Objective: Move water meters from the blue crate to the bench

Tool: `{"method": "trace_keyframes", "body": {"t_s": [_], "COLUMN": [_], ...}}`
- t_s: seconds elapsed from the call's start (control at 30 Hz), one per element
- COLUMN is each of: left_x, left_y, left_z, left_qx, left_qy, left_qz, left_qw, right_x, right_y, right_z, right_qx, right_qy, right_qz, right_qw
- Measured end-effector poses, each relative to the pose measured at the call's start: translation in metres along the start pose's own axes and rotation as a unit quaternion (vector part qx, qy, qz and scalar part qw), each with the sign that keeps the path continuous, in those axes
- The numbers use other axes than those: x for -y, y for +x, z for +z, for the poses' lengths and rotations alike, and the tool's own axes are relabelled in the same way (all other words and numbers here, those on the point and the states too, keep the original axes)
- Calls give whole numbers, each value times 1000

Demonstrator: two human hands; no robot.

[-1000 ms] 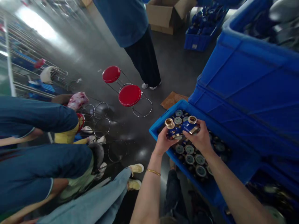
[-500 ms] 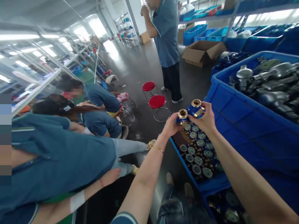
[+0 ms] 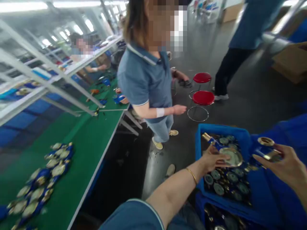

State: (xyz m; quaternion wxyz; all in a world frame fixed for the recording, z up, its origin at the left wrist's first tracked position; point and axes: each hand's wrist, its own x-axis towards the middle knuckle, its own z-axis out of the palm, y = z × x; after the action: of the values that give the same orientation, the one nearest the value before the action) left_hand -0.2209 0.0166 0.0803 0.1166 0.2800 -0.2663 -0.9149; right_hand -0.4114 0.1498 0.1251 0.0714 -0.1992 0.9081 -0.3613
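My left hand (image 3: 211, 159) is closed on a water meter (image 3: 232, 157), its round pale face turned up and a brass end pointing to the far left. In my right hand (image 3: 287, 164) is a second water meter (image 3: 265, 151), blue with a brass threaded opening facing up. The two meters are held apart, above a blue crate (image 3: 199, 143). Rows of similar meters (image 3: 219, 188) with round faces lie inside that crate. Part of the crate's contents is hidden behind my left hand and its meter.
On the left stands a green-topped workbench (image 3: 92, 150) with several water meters (image 3: 38, 191) and white framing. A co-worker (image 3: 151, 83) stands beside the bench. Beyond are two red stools (image 3: 203, 97) and another person (image 3: 242, 48). A cardboard box (image 3: 291, 60) sits at right.
My view has swung left, bringing the green bench into sight. My hands have moved apart, each keeping a water meter; the left one's face now shows. The nearby co-worker appears farther forward.
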Motion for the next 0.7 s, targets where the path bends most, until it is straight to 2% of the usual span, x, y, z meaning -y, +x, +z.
{"method": "trace_keyframes", "body": {"t_s": [0.1,0.17,0.23,0.33,0.47,0.53,0.63,0.7], "left_x": [27,38,44,46,47,50,56,60], "left_y": [-50,-87,-124,-177,-244,-277,-327,-358], "left_z": [-45,-79,-114,-163,-228,-260,-304,-327], "left_qx": [-53,-71,-86,-118,-141,-130,-125,-137], "left_qy": [-130,-194,-248,-326,-409,-446,-490,-514], "left_qz": [-47,-77,-102,-75,-14,17,52,57], "left_qw": [989,975,959,935,902,886,861,845], "right_x": [-11,-10,3,46,120,151,185,201], "right_y": [-16,-34,-59,-110,-194,-238,-303,-342], "right_z": [27,57,93,154,243,289,352,385], "right_qx": [162,264,353,452,517,538,549,541], "right_qy": [-81,-136,-197,-304,-449,-478,-502,-504], "right_qz": [-73,-121,-172,-263,-331,-349,-362,-361], "right_qw": [981,947,899,796,650,600,562,568]}}
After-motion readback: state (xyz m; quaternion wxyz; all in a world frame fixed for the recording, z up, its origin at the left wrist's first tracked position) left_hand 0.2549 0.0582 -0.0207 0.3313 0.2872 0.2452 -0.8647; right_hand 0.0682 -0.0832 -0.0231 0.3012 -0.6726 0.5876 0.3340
